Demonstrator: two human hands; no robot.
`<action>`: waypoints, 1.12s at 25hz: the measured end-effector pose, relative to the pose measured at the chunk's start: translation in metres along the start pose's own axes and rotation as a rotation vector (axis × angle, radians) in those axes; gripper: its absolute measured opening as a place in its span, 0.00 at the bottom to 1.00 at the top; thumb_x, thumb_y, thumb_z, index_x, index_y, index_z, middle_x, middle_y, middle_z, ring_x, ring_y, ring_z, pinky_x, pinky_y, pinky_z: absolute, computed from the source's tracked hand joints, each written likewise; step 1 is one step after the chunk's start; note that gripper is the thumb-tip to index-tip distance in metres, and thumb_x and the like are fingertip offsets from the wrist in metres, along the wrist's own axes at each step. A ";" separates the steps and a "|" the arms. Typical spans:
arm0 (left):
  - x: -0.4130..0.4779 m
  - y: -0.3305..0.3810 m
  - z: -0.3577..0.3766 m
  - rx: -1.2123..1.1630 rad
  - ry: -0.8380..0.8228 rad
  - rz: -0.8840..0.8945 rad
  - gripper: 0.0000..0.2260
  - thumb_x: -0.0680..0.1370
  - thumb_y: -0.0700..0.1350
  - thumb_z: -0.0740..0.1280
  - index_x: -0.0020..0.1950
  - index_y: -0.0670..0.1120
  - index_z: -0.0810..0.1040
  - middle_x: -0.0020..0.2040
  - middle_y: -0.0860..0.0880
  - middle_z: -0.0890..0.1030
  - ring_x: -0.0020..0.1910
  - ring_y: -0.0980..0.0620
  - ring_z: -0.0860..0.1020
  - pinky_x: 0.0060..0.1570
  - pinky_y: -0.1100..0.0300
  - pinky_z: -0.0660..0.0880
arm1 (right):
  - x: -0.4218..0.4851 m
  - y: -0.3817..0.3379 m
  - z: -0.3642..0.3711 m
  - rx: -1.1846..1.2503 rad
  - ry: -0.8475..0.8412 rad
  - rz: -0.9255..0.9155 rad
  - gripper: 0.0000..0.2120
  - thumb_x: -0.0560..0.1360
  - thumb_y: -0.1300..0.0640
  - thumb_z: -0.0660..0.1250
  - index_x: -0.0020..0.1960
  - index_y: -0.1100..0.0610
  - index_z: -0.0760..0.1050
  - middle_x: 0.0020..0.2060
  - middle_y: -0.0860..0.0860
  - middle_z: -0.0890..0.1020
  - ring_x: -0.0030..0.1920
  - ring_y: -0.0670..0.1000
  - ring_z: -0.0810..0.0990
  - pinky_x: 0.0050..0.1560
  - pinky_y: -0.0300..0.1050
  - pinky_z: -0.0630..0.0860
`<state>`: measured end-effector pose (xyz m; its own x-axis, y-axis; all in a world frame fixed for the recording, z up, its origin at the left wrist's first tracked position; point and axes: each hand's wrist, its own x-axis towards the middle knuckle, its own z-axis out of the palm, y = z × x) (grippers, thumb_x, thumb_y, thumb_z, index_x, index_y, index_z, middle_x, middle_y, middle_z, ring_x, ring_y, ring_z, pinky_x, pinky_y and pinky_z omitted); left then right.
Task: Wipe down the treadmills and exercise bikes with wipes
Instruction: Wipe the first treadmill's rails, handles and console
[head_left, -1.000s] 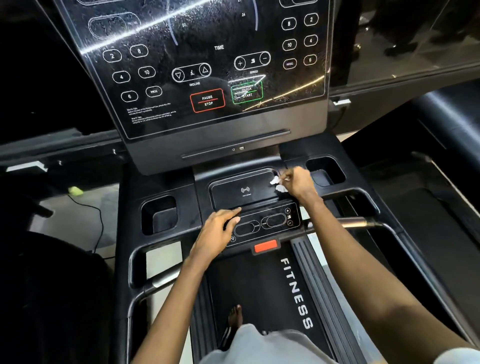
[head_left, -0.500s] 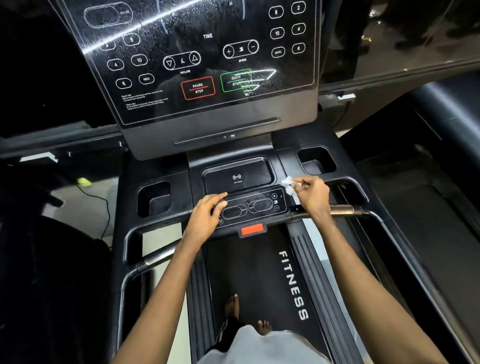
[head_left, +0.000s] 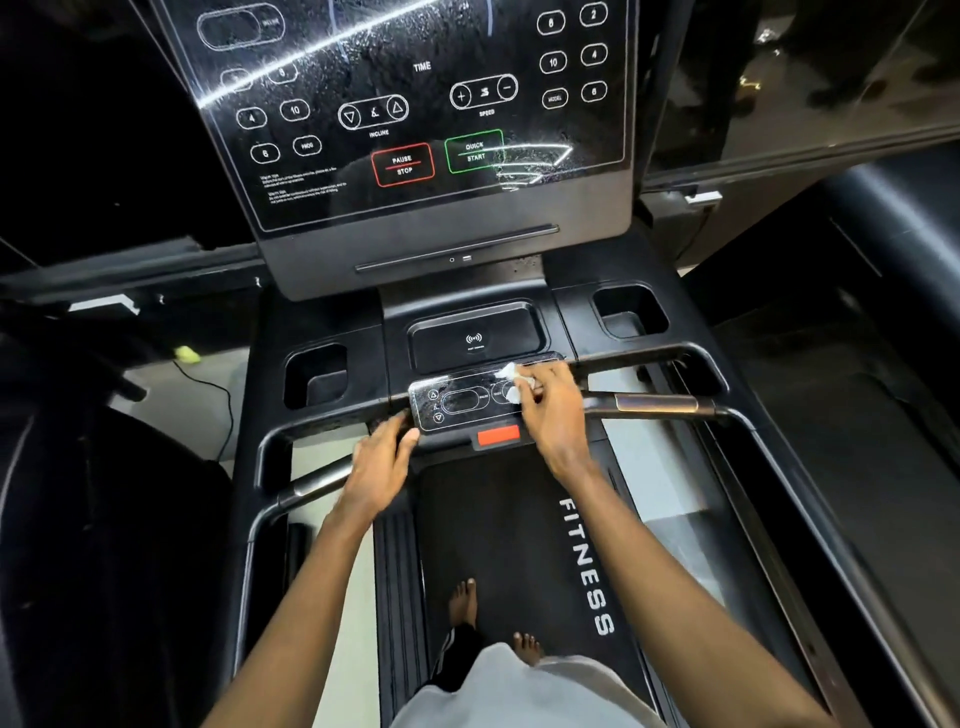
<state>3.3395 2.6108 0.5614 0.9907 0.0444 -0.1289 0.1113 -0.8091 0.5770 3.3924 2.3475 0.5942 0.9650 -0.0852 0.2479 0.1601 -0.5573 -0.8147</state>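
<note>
Head view: right hand (head_left: 553, 410) grips one wipe (head_left: 509, 373).

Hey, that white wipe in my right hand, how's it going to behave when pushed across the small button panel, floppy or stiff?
Probably floppy: the wipe sits crumpled and bunched in the right hand, so it should fold rather than slide flat. Likely very light, being a small thin scrap. The small panel looks glossy, so it may glide easily.

Left hand (head_left: 382, 460): palm down, fingers forward and loosely bent, arm extended. Right hand (head_left: 553, 410): palm down, fingers bunched on a wipe (head_left: 511, 382), arm extended.
</note>
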 end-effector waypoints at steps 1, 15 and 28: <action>-0.004 -0.004 0.001 0.068 0.011 0.031 0.29 0.83 0.64 0.49 0.76 0.48 0.68 0.70 0.46 0.76 0.70 0.44 0.72 0.71 0.45 0.64 | -0.005 -0.007 0.008 0.003 -0.050 -0.032 0.08 0.81 0.57 0.66 0.57 0.56 0.82 0.48 0.49 0.75 0.45 0.42 0.74 0.51 0.35 0.73; -0.016 -0.018 -0.006 0.186 -0.009 0.015 0.30 0.79 0.67 0.50 0.79 0.57 0.65 0.72 0.48 0.73 0.70 0.45 0.69 0.71 0.48 0.57 | -0.013 -0.035 0.055 0.047 -0.166 -0.167 0.09 0.82 0.57 0.63 0.55 0.59 0.81 0.49 0.49 0.75 0.49 0.48 0.75 0.51 0.43 0.76; -0.011 -0.028 -0.003 0.141 -0.012 0.024 0.22 0.84 0.58 0.59 0.78 0.57 0.66 0.72 0.48 0.73 0.71 0.42 0.70 0.71 0.46 0.58 | -0.051 0.005 0.007 -0.016 -0.005 0.026 0.05 0.82 0.59 0.64 0.54 0.57 0.79 0.49 0.47 0.72 0.46 0.38 0.73 0.50 0.29 0.70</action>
<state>3.3253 2.6350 0.5492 0.9918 0.0181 -0.1262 0.0748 -0.8841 0.4613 3.3451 2.3553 0.5736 0.9698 -0.0960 0.2241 0.1315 -0.5678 -0.8126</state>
